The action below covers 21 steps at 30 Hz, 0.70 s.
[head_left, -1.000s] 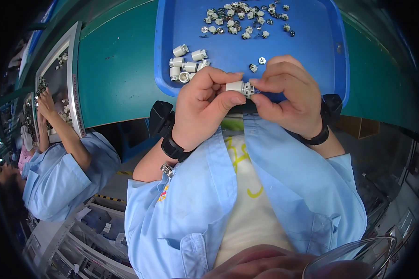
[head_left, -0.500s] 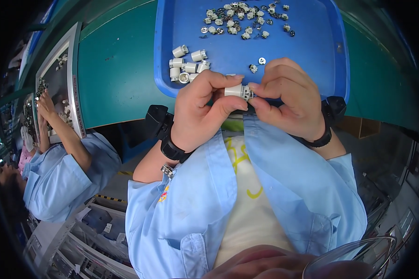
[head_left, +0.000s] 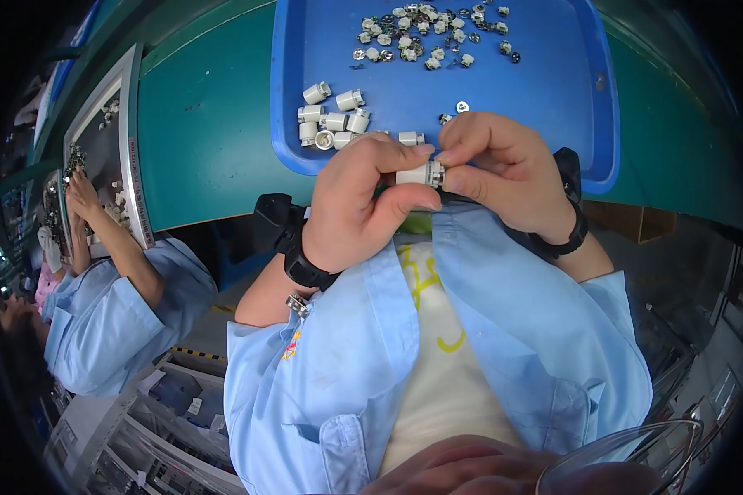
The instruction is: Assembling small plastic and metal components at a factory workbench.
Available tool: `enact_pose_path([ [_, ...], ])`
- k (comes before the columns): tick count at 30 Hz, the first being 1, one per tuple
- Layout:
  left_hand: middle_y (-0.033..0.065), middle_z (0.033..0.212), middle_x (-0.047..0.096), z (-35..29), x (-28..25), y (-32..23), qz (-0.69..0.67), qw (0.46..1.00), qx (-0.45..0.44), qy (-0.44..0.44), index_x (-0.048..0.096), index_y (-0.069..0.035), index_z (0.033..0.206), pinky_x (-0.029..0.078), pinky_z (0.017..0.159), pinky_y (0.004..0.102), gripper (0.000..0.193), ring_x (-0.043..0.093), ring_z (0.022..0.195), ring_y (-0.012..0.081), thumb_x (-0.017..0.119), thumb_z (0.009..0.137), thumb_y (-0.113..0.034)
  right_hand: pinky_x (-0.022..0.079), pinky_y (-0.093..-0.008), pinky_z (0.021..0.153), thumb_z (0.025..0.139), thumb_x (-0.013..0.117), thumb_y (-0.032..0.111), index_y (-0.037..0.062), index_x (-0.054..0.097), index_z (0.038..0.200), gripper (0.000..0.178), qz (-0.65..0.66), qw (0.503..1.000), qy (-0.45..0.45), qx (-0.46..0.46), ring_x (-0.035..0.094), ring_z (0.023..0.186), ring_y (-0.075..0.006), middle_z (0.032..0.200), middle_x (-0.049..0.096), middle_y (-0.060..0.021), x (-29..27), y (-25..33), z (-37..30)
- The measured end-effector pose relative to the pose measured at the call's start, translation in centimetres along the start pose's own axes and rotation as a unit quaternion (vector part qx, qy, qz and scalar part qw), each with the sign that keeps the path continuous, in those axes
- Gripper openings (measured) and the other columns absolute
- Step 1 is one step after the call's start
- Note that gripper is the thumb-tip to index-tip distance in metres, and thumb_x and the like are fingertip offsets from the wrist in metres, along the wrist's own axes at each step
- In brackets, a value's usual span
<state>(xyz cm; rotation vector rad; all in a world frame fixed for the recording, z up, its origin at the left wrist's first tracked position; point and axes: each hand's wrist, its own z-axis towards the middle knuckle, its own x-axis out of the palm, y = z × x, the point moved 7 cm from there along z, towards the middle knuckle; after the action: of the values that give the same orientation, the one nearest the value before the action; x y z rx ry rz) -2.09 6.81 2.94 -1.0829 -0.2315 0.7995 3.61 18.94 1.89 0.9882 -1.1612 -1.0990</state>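
A white cylinder with a silvery metal end [head_left: 413, 176] lies sideways between my hands, just off the near edge of the blue tray [head_left: 512, 91]. My left hand [head_left: 347, 202] pinches its white body between thumb and fingers. At the metal end, the thumb and forefinger of my right hand [head_left: 512, 173] close on it; any small piece between those fingertips is too hidden to tell. Several similar white cylinders [head_left: 334, 122] are grouped in the tray's near left corner, and one more [head_left: 410, 138] lies just beyond my hands.
Many small white and metal parts [head_left: 421, 33] are scattered at the tray's far side. A round metal disc [head_left: 462, 106] lies beyond my right hand. The tray rests on a green table [head_left: 206, 124]. To the left, a co-worker's hand [head_left: 82, 194] is at a silver-framed tray [head_left: 132, 157].
My right thumb and fingers have shifted their grip at the cylinder's metal end. Both hands and the cylinder have moved slightly nearer to me.
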Motion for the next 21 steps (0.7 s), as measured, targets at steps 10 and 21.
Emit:
enact_pose_path([
  [10,0.0086,0.068,0.048,0.6,1.0,-2.3,0.097,0.986,0.107,0.086,0.052,-0.001,0.089,0.038,0.052,0.0347,0.034,0.046,0.059,0.0269,0.073,0.066,-0.016,0.036,-0.0209,0.073,0.081,0.065,0.017,0.0034,0.052,0.093,0.022,0.079,0.990,0.071,0.097,0.043,0.079,-0.0092,0.091,0.046,-0.0023,1.0,-1.1,-0.2],
  [21,0.0092,0.071,0.050,1.2,1.1,-2.5,0.119,0.978,0.136,0.106,0.053,-0.001,0.092,0.039,0.053,0.0325,0.035,0.048,0.060,0.0255,0.073,0.066,-0.014,0.039,-0.0197,0.070,0.081,0.065,0.015,0.0018,0.054,0.093,0.021,0.060,0.989,0.074,0.111,0.049,0.082,-0.0078,0.092,0.052,-0.0031,0.7,-0.2,0.6],
])
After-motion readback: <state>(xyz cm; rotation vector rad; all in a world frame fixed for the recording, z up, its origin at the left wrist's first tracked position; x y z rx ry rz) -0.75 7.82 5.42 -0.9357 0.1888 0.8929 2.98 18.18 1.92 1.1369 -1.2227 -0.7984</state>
